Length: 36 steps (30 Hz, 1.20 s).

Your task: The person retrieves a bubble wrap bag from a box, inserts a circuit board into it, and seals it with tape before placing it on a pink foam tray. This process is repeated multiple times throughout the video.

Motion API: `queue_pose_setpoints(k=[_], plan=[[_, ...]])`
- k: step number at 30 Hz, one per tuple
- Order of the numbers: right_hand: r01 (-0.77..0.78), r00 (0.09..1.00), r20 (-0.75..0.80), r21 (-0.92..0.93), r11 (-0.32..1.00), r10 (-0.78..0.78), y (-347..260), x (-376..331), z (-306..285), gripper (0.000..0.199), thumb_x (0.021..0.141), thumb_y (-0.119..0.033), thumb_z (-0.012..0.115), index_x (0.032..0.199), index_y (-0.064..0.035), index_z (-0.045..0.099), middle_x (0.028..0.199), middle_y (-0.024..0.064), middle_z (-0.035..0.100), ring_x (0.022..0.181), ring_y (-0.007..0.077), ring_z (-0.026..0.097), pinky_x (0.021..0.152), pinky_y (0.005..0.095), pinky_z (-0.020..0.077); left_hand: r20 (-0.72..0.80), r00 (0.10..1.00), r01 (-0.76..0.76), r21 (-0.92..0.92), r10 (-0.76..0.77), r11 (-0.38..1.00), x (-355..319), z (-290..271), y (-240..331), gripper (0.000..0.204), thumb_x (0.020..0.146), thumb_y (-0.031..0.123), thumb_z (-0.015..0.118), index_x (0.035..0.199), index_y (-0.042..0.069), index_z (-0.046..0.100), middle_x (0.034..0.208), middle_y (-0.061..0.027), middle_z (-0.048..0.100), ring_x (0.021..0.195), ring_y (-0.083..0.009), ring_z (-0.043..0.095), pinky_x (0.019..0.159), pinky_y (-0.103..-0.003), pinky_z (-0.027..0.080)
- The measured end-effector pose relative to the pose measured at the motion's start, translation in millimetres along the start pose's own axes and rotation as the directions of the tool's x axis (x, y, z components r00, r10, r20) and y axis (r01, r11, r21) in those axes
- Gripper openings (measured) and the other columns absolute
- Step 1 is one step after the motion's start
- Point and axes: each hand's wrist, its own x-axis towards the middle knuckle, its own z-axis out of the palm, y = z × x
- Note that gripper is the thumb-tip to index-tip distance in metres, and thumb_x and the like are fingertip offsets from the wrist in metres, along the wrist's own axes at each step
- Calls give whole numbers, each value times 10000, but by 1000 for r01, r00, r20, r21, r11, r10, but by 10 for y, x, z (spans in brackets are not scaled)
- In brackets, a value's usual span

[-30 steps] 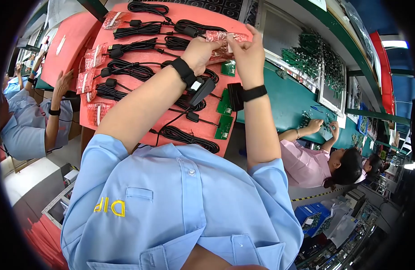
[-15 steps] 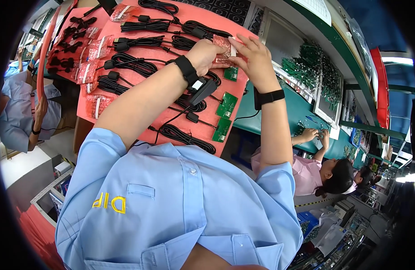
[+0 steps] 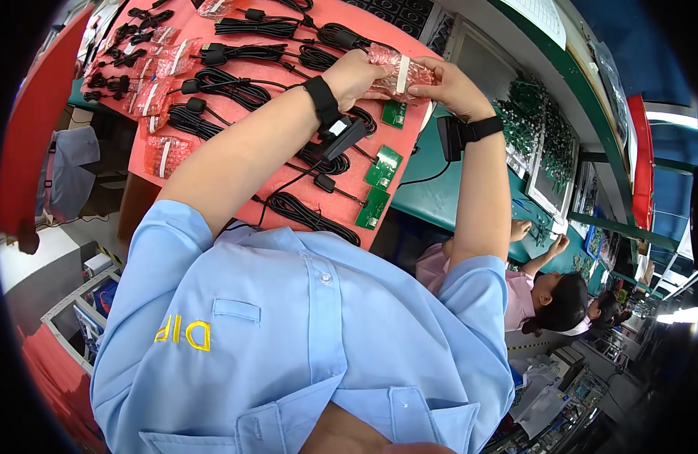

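Note:
My left hand [image 3: 355, 80] grips the left end of a small packet of pink bubble wrap [image 3: 388, 73] with a white tape strip across it. On its other end, the fingers and thumb of my right hand [image 3: 456, 89] are closed. The wrap hides whatever is inside. Just below the packet lies a green circuit board [image 3: 395, 113]; two more, a middle board [image 3: 383, 166] and a lower board [image 3: 373, 207], lie down the mat's right side with black cables attached. Coiled black cables [image 3: 229, 89] lie left of my hands.
Several wrapped bundles [image 3: 166, 156] line the left part of the pink mat [image 3: 243, 163]. A green bench [image 3: 432, 193] with a tray of green parts [image 3: 526, 121] stands at the right, where a person in pink [image 3: 521, 296] works. A red sheet [image 3: 46, 113] stands far left.
My right hand has moved right and now pinches the packet's end, leaving more of the packet showing between my hands. At the far left, the red sheet has swung broadside into view.

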Motion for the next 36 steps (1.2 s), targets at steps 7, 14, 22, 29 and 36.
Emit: queue_pose_setpoints(k=[7,14,22,29,36], plan=[[-21,955,-296,-37,999,9,17,-101,38,310,846,-165,686,1096,12,639,928,41,670,830,98,617,749,238,493,-32,999,-44,-45,43,998,-198,188,-93,232,909,166,575,1045,-21,593,941,-63,643,864,-163,638,794,-304,533],[-188,928,-328,-8,982,175,672,-22,-577,434,929,-201,596,1282,31,493,1101,71,632,953,123,593,823,233,465,1,755,-628,291,656,722,-1562,-181,347,273,848,199,628,1027,-8,630,938,-97,671,862,-169,642,777,-287,501],[-160,752,-656,-267,950,-58,179,-251,14,530,907,-237,624,1353,-28,428,1313,179,481,1110,239,545,886,330,465,-819,-102,-452,544,565,707,-3727,-3162,-227,175,926,35,485,1096,16,518,985,-88,606,857,-147,609,789,-264,502],[-329,654,-755,-223,918,51,-684,-631,974,515,925,-265,582,1349,-13,431,1324,138,489,1191,249,490,965,366,433,-927,369,517,260,62,815,-3794,-4791,-2845,282,817,219,646,1049,59,659,980,-134,674,874,-225,652,779,-328,510],[-543,588,-800,-284,790,117,-1340,-720,1627,411,949,-243,546,1281,-5,503,1311,120,501,1147,213,522,948,334,441,-861,350,802,73,-368,592,-3099,-5136,-4356,262,753,228,703,971,84,707,966,-133,688,905,-238,659,809,-350,510]])
